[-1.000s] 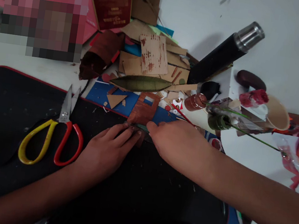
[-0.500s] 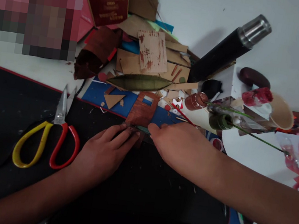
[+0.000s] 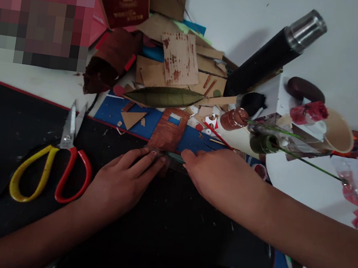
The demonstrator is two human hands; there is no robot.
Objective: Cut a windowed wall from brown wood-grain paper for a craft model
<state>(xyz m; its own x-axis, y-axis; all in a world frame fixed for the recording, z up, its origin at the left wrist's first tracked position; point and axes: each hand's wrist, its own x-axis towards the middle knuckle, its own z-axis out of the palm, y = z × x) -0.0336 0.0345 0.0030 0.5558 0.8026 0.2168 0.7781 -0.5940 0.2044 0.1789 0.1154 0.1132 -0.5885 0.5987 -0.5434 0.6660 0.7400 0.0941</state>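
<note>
A brown-painted cardboard piece (image 3: pixel 166 133) with a rectangular window cut in it lies at the front edge of the clutter. My left hand (image 3: pixel 129 176) rests on its near end, fingers stretched out and pressing down. Under the fingertips runs a thin clear strip (image 3: pixel 177 165) that looks like a ruler. Closed around a slim teal tool (image 3: pixel 175 156), my right hand (image 3: pixel 223 175) holds it against the cardboard beside the strip. The tool's tip is too dark to make out. Scissors (image 3: pixel 68 136) with one yellow and one red handle lie part-open left of my left hand.
Beyond the black mat (image 3: pixel 9 128) are cardboard scraps (image 3: pixel 133 119), a green leaf shape (image 3: pixel 164 97), a brown paint jar (image 3: pixel 234 118) and a green paint jar (image 3: pixel 260 143). A black flask (image 3: pixel 266 59) leans at the back right. A person, blurred out, is at upper left.
My right hand has slid slightly to the right, away from my left fingers, with the teal tool. My left hand keeps pressing in place. The whole view has shifted a little.
</note>
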